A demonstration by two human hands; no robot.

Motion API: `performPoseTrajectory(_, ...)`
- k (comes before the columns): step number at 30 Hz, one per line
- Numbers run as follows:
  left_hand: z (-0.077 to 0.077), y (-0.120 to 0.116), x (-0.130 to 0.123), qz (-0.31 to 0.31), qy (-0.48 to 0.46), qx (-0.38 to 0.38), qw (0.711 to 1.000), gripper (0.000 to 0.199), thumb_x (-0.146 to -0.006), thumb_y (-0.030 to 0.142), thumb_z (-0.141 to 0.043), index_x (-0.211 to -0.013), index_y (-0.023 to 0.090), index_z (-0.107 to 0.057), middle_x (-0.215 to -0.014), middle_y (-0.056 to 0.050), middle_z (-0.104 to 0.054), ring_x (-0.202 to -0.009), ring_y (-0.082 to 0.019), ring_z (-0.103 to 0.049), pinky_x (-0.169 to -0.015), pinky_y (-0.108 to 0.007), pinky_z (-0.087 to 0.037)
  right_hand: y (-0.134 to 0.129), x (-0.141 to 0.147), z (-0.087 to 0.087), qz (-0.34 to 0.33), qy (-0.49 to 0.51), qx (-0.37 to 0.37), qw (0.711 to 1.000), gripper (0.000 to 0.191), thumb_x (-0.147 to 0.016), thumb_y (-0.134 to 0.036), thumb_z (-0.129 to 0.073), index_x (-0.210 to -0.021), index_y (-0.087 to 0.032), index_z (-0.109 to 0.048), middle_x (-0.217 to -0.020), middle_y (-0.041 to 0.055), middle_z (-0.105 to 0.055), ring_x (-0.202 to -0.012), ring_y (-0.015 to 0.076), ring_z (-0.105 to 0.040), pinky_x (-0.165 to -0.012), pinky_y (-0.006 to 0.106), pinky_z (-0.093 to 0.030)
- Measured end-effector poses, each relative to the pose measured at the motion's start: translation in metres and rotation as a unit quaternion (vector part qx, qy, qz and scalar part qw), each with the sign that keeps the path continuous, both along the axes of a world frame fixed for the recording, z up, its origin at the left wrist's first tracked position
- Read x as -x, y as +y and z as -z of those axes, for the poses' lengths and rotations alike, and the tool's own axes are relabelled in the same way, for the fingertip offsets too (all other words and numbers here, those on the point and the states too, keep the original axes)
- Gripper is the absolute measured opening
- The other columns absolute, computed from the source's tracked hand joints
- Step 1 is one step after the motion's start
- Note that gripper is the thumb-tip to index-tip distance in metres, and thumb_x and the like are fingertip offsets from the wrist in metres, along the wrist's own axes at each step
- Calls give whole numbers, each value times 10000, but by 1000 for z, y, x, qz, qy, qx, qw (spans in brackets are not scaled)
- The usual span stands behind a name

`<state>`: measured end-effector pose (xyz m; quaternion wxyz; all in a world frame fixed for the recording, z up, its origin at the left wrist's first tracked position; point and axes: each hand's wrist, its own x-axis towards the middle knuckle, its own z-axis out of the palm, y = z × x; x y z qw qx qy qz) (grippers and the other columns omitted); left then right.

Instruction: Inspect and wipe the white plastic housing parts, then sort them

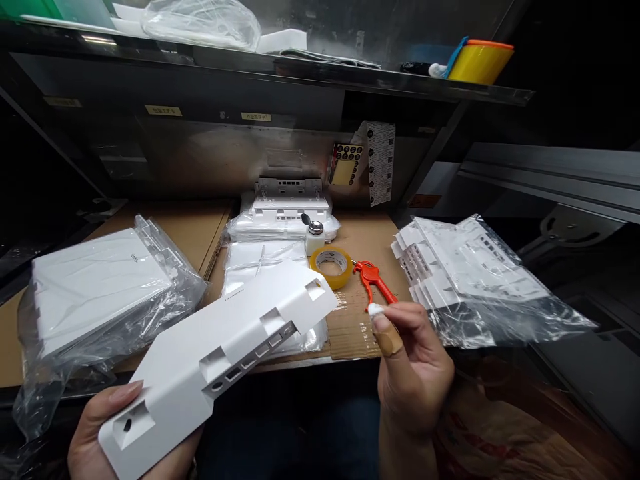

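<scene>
My left hand (113, 427) grips the lower left end of a white plastic housing (200, 347), thumb on top and fingers underneath. The housing is tilted, its edge with ports and square recesses facing me. To its right, my right hand (415, 367) is raised with thumb and fingers pinched on a small white wad (375, 310). A tan bandage (388, 339) is wrapped round its thumb. The wad and the housing are apart. Just beyond the right hand lies a red-handled tool (373, 277), beside a roll of yellow tape (331, 267).
Bagged white parts lie at the left (100, 287) and right (465, 267). More parts (287, 200) are stacked at the back, near a small bottle with a metal cap (315, 235). Cardboard (350, 327) covers the bench. A shelf edge (280, 67) crosses above, holding a yellow container (481, 61).
</scene>
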<state>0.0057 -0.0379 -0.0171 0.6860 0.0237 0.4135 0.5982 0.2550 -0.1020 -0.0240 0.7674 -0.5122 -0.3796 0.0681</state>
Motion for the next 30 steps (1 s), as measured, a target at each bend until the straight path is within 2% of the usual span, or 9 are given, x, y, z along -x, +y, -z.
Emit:
performPoseTrajectory(3,-16,1,-16,-54,48,33,997,711,-674,93,-469,-1350,261,-611,-632,30,-778,-422,-241,-690,-428,-386,-619,0,0,8,2,-13,39,999,138,-890,-143,-733,-954,-262,-763,-927,-16,-605,-879,116,-605,-768,228,-517)
performPoseTrajectory(6,-28,1,-30,-82,33,73,993,626,-682,105,-471,-1261,216,-681,-719,-7,-804,-468,-240,-714,-472,-404,-636,2,12,10,-12,-66,74,995,148,-879,-133,-741,-957,-258,-755,-905,-14,-607,-862,125,-597,-749,243,-502)
performPoseTrajectory(8,-30,0,-36,-87,24,75,993,567,-701,120,-479,-1206,219,-716,-810,-23,-821,-517,-238,-734,-493,-389,-644,4,23,9,-34,-109,88,990,170,-875,-119,-738,-980,-252,-748,-899,-11,-608,-838,126,-593,-743,255,-498)
performPoseTrajectory(12,-27,-3,-42,-89,13,50,995,525,-732,108,-498,-1189,234,-725,-888,-28,-826,-554,-215,-739,-535,-341,-655,11,49,4,-101,-149,87,980,177,-870,-91,-719,-995,-214,-742,-883,-1,-599,-764,111,-595,-707,250,-510)
performPoseTrajectory(18,-19,-8,-45,-86,3,-5,996,538,-727,95,-547,-1232,202,-697,-923,-58,-818,-646,-234,-757,-647,-383,-676,15,75,1,-166,-155,73,971,151,-867,-71,-701,-971,-174,-736,-846,11,-593,-710,105,-586,-655,245,-518)
performPoseTrajectory(23,-17,-8,-49,-95,-19,-17,995,604,-696,77,-572,-1281,189,-666,-899,-50,-809,-685,-243,-762,-846,-478,-654,18,86,3,-177,-194,67,963,158,-868,-65,-706,-988,-165,-731,-846,23,-605,-717,121,-589,-667,268,-531)
performPoseTrajectory(30,-13,-6,-50,-81,-43,-13,996,616,-662,79,-592,-1266,163,-676,-829,-37,-795,-680,-264,-754,-909,-494,-627,21,93,5,-151,-241,76,956,165,-869,-69,-704,-993,-173,-729,-821,29,-613,-706,142,-598,-657,291,-535)
